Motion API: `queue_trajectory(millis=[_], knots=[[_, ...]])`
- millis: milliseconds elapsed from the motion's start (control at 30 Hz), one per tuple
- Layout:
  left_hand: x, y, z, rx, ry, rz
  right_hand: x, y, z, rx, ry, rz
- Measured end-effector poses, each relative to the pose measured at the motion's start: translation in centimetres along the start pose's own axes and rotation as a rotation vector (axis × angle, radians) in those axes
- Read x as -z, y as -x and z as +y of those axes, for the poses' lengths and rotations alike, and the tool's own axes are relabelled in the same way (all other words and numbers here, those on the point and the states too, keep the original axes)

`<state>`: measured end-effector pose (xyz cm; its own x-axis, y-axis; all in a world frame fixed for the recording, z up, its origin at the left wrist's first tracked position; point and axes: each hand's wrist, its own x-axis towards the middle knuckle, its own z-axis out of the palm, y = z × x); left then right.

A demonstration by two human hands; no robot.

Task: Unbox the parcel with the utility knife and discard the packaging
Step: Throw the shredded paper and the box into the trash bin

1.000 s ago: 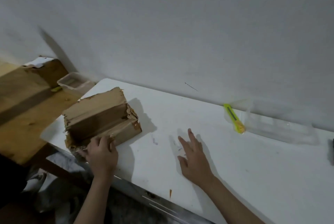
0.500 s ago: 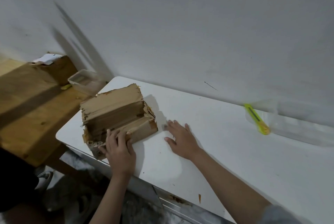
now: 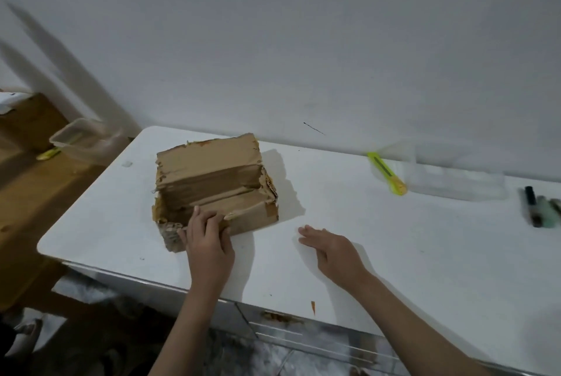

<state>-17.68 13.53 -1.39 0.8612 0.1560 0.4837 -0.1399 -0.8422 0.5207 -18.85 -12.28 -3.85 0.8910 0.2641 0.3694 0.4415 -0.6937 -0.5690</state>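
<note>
Sat near the left end of the white table (image 3: 394,254) – torn cardboard parcel (image 3: 212,181), gripped at the near wall by left hand (image 3: 209,242); right hand (image 3: 331,249) flat, empty. Probably light, flimsy – best held by both side walls

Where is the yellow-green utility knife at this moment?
In the head view, the yellow-green utility knife lies on the white table near the wall, right of the torn brown cardboard box, beside a clear plastic container, untouched by either hand.
</note>
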Motion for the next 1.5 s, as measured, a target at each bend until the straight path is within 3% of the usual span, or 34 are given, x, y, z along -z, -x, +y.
queue_trajectory(millis=[367, 533, 700, 900, 1033, 1133, 1267, 1500], knots=[[-6.4, 1.1, 9.1, -0.267, 0.2, -0.187, 7.0, 9.1, 2.0, -0.217, 0.092, 0.143], [-7.7, 2.8, 13.2, -0.368, 0.249, -0.246, 11.1, 13.5, 4.4, -0.355, 0.26, 0.261], [-8.1, 5.6, 16.4, -0.396, 0.236, -0.219, 14.5, 16.1, 6.8, -0.305, 0.447, 0.31], [-8.1, 9.4, 21.2, -0.334, 0.218, -0.168, 16.8, 17.3, 9.3, -0.232, 0.477, 0.336], [-8.1, 11.9, 25.2, -0.412, 0.222, -0.197, 18.7, 18.3, 10.4, -0.238, 0.447, 0.346], [-8.2, 13.6, 28.1, -0.427, 0.262, -0.247, 21.5, 19.8, 11.2, -0.418, 0.289, 0.445], [-9.9, 16.2, 31.9, -0.485, 0.311, -0.353, 26.2, 24.2, 12.4, -0.734, 0.003, 0.744], [-16.3, 21.7, 41.4, -0.542, 0.235, -0.694, 32.5, 36.4, 14.1, -1.008, -0.041, 1.07]])
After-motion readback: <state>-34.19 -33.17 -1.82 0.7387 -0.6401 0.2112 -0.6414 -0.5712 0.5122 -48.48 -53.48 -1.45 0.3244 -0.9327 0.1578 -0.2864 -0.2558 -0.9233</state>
